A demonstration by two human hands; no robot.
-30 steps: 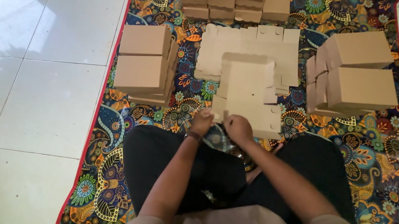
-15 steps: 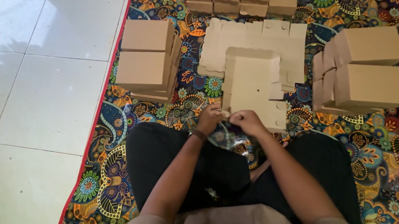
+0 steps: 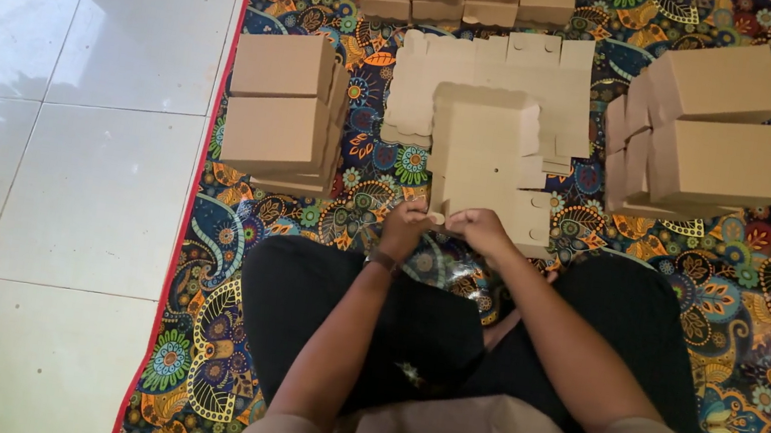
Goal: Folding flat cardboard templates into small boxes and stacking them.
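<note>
Here, head view:
Left hand point(image 3: 404, 227): centre of frame, fingers pinched on the near edge of the flat cardboard sheet point(image 3: 485, 155).
Right hand point(image 3: 477, 229): just beside it, closed on the same edge.
Folded boxes point(image 3: 280, 111): stacked centre left on the patterned mat point(image 3: 752, 328).

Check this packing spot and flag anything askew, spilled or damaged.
Nothing spilled or torn. Only the folded boxes on the right lean tilted against each other, unlike the squarer stack on the left. Both hands, left hand and right hand, grip the flat cardboard blank.
</note>
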